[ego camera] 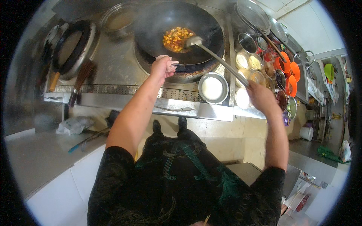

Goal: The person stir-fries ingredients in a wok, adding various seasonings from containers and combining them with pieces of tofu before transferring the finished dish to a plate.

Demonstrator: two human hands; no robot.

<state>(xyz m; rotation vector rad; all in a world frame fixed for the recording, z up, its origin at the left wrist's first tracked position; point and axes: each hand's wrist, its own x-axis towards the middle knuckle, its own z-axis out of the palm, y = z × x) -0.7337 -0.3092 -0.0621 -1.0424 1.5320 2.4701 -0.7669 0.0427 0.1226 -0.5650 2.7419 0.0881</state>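
Observation:
A large dark wok (152, 31) sits on the stove, with cubes of what looks like tofu in red-orange sauce (176, 38) at its bottom. My left hand (162, 69) grips the wok's near rim or handle through a crumpled pale cloth (170, 64). In my right hand (261, 94) is the long handle of a metal wok ladle (217, 56); its head rests in the wok at the right edge of the food. Just below the wok's right side stands a round metal bowl (213, 88) of white contents.
Seasoning containers (242, 60) and orange bowls (290, 84) crowd the right side. A second pan with a wooden handle (55, 80), a bamboo wok brush (82, 77) and a metal basin (118, 19) lie left. Behind me at left, a counter (51, 152) holds a plastic bag (74, 125).

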